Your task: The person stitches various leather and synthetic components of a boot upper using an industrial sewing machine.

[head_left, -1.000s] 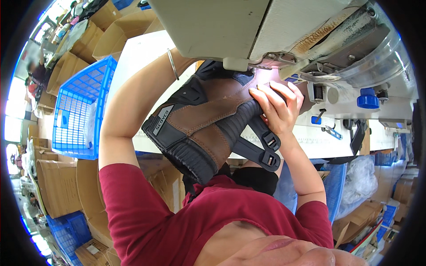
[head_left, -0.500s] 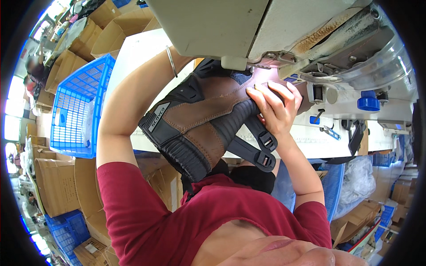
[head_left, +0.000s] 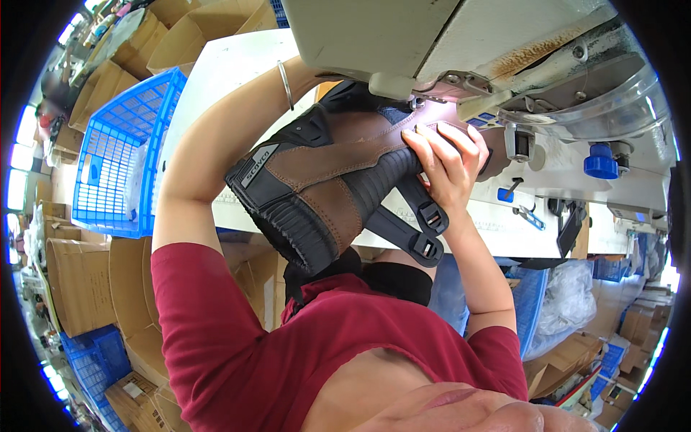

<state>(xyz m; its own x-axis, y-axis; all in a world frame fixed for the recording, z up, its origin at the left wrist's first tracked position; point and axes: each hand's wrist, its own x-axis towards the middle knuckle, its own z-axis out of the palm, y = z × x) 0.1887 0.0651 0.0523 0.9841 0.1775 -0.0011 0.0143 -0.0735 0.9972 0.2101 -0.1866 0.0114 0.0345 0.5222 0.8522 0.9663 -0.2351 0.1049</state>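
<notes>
A brown and black boot upper (head_left: 327,173), with stitched seams and a ribbed black panel, lies tilted under the head of a sewing machine (head_left: 374,43). Two black straps with buckles (head_left: 430,214) hang off its near side. My right hand (head_left: 453,162) grips the upper close to the lit needle area, fingers bent and pressed on the brown and black material. My left forearm (head_left: 237,119), with a silver bangle at the wrist, reaches round the far side of the upper. The machine head and the upper hide my left hand, so its fingers do not show.
On the left stands a blue plastic basket (head_left: 119,155) beside the white table (head_left: 216,79). Cardboard boxes (head_left: 86,284) pile up beyond it. A blue-handled tool (head_left: 529,216) lies on the table at right. Clear plastic bags (head_left: 565,306) sit below the table's edge.
The whole view has shifted a little, the machine head now sitting slightly higher and farther right. My right hand stays on the boot upper, with its fingers slightly shifted.
</notes>
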